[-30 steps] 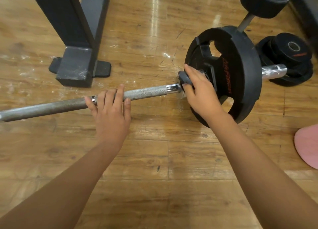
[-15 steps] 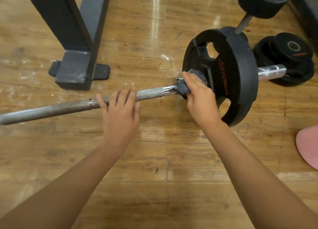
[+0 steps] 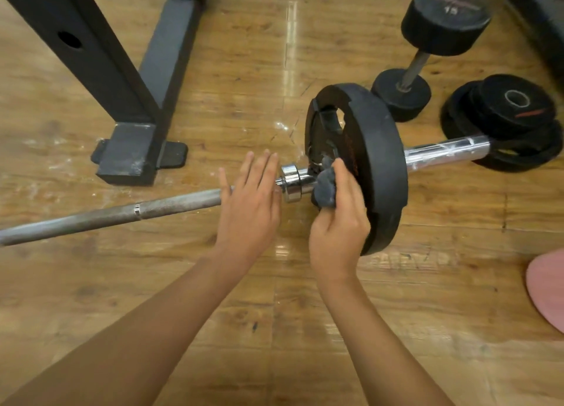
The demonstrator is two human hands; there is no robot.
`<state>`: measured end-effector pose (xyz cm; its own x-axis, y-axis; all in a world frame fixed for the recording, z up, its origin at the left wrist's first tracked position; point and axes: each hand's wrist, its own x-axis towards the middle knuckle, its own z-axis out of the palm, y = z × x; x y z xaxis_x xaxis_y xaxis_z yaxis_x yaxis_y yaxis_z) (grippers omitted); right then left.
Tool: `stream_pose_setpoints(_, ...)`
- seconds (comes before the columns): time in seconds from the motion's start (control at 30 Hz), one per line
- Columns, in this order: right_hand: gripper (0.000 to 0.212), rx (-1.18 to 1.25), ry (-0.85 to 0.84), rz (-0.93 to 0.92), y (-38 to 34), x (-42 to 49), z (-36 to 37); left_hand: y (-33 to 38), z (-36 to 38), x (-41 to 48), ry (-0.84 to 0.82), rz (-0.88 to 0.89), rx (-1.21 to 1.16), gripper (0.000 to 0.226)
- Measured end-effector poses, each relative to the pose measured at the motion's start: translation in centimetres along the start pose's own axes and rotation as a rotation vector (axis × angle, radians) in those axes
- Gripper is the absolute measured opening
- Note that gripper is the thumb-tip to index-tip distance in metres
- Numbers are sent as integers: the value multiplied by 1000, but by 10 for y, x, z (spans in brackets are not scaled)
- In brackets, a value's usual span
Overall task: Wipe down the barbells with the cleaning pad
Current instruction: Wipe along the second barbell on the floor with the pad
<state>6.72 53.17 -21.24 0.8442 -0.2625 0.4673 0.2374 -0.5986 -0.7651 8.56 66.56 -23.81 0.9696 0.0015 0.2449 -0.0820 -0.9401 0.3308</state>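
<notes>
Cleaning pad (image 3: 325,189) gripped in right hand (image 3: 338,222), pressed at barbell collar (image 3: 291,182) beside weight plate (image 3: 381,167). Left hand (image 3: 250,204) laid flat on shaft (image 3: 171,205), fingers straight. Sleeve end (image 3: 445,152) probably unwiped.

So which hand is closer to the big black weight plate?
The right. The right hand, gripping the grey pad, is right beside the weight plate. The left hand rests on the bar farther out, beyond the shiny collar.

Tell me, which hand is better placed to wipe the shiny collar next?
The right hand: it grips the cleaning pad right beside the collar. The left hand lies flat over the bar, holding nothing.
</notes>
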Motion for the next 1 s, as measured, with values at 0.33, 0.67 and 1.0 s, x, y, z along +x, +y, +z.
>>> stream_pose_setpoints(0.33,70,-85,220,-232,-36,33,-89,19,34,24,-79,205,51,56)
stream_pose_setpoints(0.67,50,-651,-102,-379,40,122,-113,13,37,34,-49,284,-33,45)
stream_pose_setpoints(1.0,57,-604,-672,-360,155,144,-59,15,60,31,177,261,-23,42)
